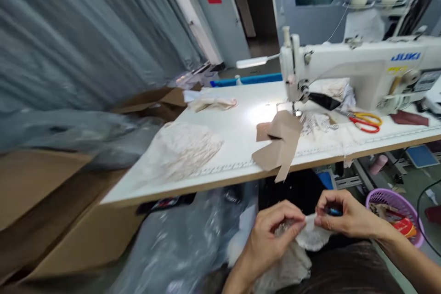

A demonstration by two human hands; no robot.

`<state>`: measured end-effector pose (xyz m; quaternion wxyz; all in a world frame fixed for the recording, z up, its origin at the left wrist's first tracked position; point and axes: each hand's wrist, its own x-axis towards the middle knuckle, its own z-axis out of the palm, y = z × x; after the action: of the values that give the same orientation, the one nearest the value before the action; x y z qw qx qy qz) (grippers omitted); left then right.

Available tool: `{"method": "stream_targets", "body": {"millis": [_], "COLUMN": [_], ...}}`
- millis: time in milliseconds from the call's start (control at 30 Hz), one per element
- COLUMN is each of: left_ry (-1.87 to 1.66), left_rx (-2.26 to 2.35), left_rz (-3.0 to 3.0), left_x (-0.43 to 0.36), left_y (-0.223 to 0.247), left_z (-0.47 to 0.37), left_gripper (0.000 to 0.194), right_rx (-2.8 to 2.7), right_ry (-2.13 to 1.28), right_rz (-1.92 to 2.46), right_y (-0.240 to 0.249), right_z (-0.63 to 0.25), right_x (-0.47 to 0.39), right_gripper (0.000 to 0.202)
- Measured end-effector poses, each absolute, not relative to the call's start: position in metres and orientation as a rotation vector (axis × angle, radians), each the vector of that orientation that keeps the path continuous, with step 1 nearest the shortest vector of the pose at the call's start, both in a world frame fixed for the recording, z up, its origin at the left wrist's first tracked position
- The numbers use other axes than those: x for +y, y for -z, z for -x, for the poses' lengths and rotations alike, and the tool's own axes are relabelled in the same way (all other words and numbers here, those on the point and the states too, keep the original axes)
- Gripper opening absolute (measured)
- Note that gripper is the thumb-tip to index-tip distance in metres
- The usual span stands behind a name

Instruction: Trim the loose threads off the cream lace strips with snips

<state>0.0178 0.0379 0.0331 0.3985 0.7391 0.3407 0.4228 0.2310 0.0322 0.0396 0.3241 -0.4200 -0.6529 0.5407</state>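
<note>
Here, one thin white cloth piece [313, 239] is pinched by the left hand [264, 234] and the right hand [349, 215] at five o'clock, below the edge of the white, wood-edged sewing table [237, 135].

On the right of the table [237, 135] stands the sewing machine [365, 71], scissors [358, 115] lying before it. A cloth heap [188, 147] occupies the left end (a box [82, 234] sits farther left). Before the near edge, fabric [313, 235] spans left hand [270, 236] and right hand [344, 213]; rightward, lower, stands a basket [392, 194].
</note>
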Motion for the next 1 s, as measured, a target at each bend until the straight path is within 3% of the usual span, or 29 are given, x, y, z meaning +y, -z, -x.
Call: {"method": "stream_targets", "body": {"millis": [333,433,567,767,1000], "left_ry": [-0.299,-0.212,-0.261,-0.225,-0.165], "left_rx": [1.081,1.225,1.311,1.349,1.372], "left_rz": [-1.916,-1.915,-1.860,-1.779,-1.778], "left_x": [0.088,0.097,0.103,0.102,0.100], "left_y": [0.035,0.045,0.052,0.067,0.090], "left_z": [-0.086,-0.085,-0.078,-0.073,-0.071], "left_gripper": [0.015,0.018,0.017,0.015,0.021], "right_rx": [-1.780,-1.761,-1.839,-1.812,-1.848], "right_ry": [-0.475,-0.064,0.224,0.426,-0.046], "right_rz": [1.631,1.811,1.909,1.867,2.119], "right_y": [-0.105,-0.102,-0.085,-0.080,-0.102], "right_z": [-0.331,-0.348,-0.362,-0.360,-0.331], "right_x": [0.085,0.112,0.143,0.160,0.148], "right_gripper": [0.019,0.018,0.028,0.033,0.026]}}
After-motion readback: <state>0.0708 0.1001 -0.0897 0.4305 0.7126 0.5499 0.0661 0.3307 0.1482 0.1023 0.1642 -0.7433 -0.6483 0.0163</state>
